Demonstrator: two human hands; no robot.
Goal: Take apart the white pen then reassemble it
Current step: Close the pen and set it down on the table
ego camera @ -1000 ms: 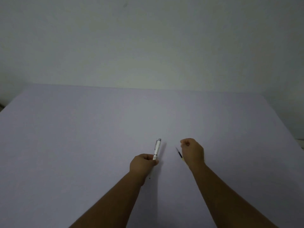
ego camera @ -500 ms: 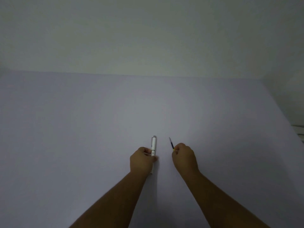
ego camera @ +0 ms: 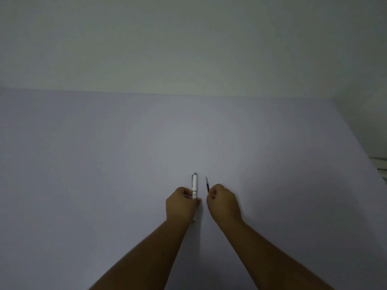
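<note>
My left hand (ego camera: 181, 203) is closed around the white pen body (ego camera: 194, 185), which points away from me with its silver clip end up; a short bit of the body shows below the fist. My right hand (ego camera: 224, 200) pinches the thin dark refill (ego camera: 207, 185), which sticks up past the fingers, tip pointing away. Pen body and refill stand nearly parallel, a small gap apart, both just above the pale lavender table (ego camera: 104, 164).
A plain wall (ego camera: 188, 42) rises behind the table's far edge. The table's right edge (ego camera: 356, 141) runs diagonally, with a pale object (ego camera: 380, 163) beyond it.
My right hand turned the refill from pointing toward me to pointing away and brought it close beside the pen body. My left hand set the pen more upright.
</note>
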